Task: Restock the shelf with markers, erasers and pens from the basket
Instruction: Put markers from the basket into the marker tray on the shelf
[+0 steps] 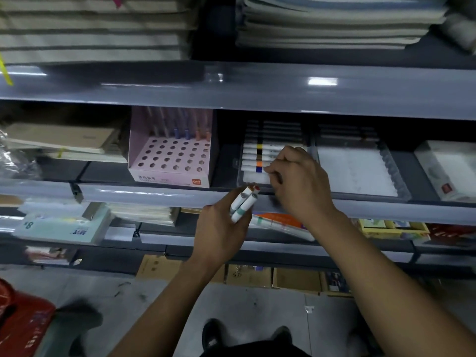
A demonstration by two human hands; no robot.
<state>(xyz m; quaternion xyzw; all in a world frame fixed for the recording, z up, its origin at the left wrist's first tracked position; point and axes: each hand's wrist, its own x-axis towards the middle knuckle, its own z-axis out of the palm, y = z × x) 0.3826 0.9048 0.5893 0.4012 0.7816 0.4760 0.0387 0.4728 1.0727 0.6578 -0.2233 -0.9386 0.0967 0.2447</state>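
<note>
Markers [243,203] are partly on the shelf [231,194] and partly still in the person's grasp: the left hand [219,228] is wrapped round a small bundle of them, four caps showing, held just below the shelf's front edge. The right hand [298,179] reaches into a clear tray [240,173] on the middle shelf, its fingers curled at the near end of the row of markers [257,157] lying side by side there; it looks to be pinching one at the front of the row, though the marker itself is mostly hidden by the fingers. My reading is that the marker part of the job is well under way, with several already laid in the tray and the bundle still to go. To the right a second clear tray [360,173] holds only a few dark items at its back. To the left a pink pen box [172,153] has most of its holes unfilled, so pens seem still to be done. A red basket [20,313] shows at the lower left corner on the floor; its contents cannot be seen, and no erasers are identifiable anywhere
</note>
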